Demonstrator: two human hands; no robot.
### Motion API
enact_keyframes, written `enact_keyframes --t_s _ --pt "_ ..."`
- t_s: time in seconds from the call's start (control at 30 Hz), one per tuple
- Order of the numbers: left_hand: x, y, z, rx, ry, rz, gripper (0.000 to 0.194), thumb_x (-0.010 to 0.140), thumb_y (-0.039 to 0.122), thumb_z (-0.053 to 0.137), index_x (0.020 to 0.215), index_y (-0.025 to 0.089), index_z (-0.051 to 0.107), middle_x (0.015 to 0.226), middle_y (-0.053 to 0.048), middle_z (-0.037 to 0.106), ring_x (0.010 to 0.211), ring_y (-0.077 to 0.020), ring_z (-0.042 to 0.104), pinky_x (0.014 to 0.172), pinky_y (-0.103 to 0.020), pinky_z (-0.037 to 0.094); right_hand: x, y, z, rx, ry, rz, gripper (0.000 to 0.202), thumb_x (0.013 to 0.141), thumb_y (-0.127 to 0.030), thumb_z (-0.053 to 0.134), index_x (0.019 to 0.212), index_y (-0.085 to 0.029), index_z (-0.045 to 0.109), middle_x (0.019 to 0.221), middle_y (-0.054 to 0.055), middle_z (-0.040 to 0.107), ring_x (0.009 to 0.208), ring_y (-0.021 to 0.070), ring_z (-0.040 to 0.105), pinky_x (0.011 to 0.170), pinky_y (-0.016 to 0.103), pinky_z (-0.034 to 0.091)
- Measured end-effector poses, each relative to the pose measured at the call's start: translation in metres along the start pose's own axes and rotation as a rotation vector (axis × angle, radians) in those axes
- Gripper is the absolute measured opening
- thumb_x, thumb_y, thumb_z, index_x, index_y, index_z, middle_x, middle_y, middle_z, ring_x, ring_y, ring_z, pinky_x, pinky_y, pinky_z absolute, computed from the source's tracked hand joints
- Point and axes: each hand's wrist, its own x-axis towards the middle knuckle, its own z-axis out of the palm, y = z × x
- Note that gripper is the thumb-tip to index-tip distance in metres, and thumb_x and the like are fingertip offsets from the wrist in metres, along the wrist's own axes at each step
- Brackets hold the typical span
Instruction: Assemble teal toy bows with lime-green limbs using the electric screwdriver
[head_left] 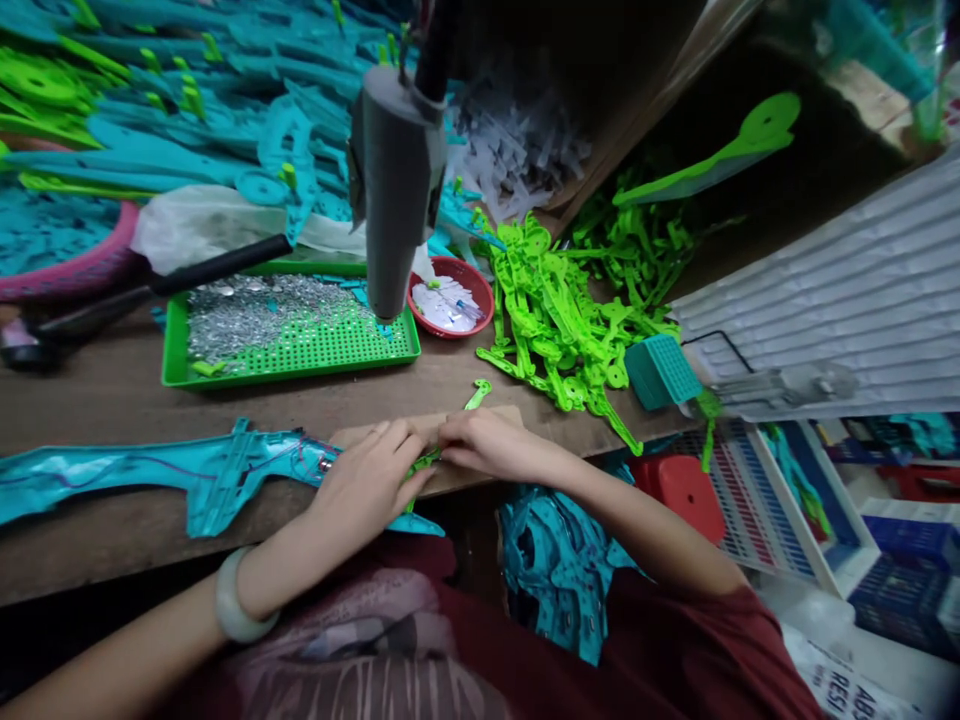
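Note:
A long blue plastic piece (142, 468) with thin wires lies along the table's front edge, its right end under my left hand (369, 478). The fingers of that hand are bent over the blue piece and a small green part (425, 461). My right hand (480, 443) has its fingertips pressed together at the right end of the green part; what they pinch is too small to make out. Both hands rest over a flat piece of cardboard (504, 418). Just beyond them lies a short green lever (478, 394).
A grey electric screwdriver (397, 190) hangs above the table. Behind are a green tray (300, 372) of screws, a red bowl (452, 331) of white pieces, a heap of green parts (562, 320) and many blue parts (187, 160). Blue pieces (559, 565) are below the edge.

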Motion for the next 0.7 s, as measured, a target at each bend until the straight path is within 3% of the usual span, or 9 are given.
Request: enact_keyframes --t_s 0.1,0.23,0.33,0.43,0.5,0.7 --pt "-0.002 0.002 0.001 0.086 0.080 0.005 0.022 0.091 0.031 0.069 0.105 0.015 0.062 0.099 -0.009 0.063 0.093 -0.0288 0.059 0.075 -0.039 0.048 0.002 0.001 -0.001 0.004 0.031 0.029 0.006 0.093 -0.015 0.060 0.087 -0.016 0.061 0.084 0.003 0.064 0.078 0.0153 0.056 0.071 0.025 0.036" --pt "-0.006 0.006 0.001 0.163 0.121 -0.034 0.022 0.089 0.029 0.070 0.105 0.016 0.063 0.095 -0.009 0.061 0.085 -0.0271 0.059 0.069 -0.036 0.046 0.006 0.006 -0.008 0.005 0.014 -0.031 0.005 0.095 -0.016 0.057 0.090 -0.016 0.059 0.098 0.006 0.060 0.084 0.0159 0.055 0.075 0.026 0.039" --pt "-0.009 0.009 0.004 0.133 0.152 -0.044 0.013 0.094 0.027 0.064 0.099 0.016 0.063 0.089 -0.007 0.059 0.078 -0.0237 0.059 0.068 -0.034 0.046 0.012 0.013 -0.019 0.085 -0.098 -0.133 0.007 0.097 -0.016 0.055 0.090 -0.014 0.056 0.098 0.005 0.056 0.085 0.0155 0.054 0.078 0.026 0.042" --pt "-0.009 0.013 0.007 0.192 0.178 -0.034 0.023 0.093 0.035 0.066 0.104 0.015 0.065 0.097 -0.011 0.063 0.091 -0.0304 0.061 0.076 -0.041 0.047 0.019 0.016 -0.030 0.118 -0.264 -0.193 0.009 0.097 -0.019 0.057 0.089 -0.014 0.056 0.089 0.002 0.053 0.079 0.0141 0.052 0.074 0.026 0.041" --pt "-0.008 0.016 0.009 0.197 0.153 -0.047 0.031 0.090 0.037 0.069 0.110 0.013 0.065 0.102 -0.013 0.065 0.097 -0.0336 0.060 0.079 -0.044 0.047 0.024 0.012 -0.034 0.052 -0.332 -0.182 0.010 0.096 -0.019 0.059 0.087 -0.015 0.057 0.087 0.001 0.054 0.075 0.0134 0.050 0.069 0.025 0.038" --pt "-0.006 0.014 0.016 0.121 0.040 -0.118 0.020 0.096 0.033 0.060 0.103 0.016 0.067 0.102 -0.013 0.064 0.097 -0.0322 0.060 0.080 -0.043 0.047 0.040 -0.003 -0.035 -0.110 -0.363 -0.161 0.008 0.095 -0.015 0.057 0.089 -0.013 0.061 0.094 0.006 0.062 0.075 0.0136 0.050 0.068 0.025 0.037"
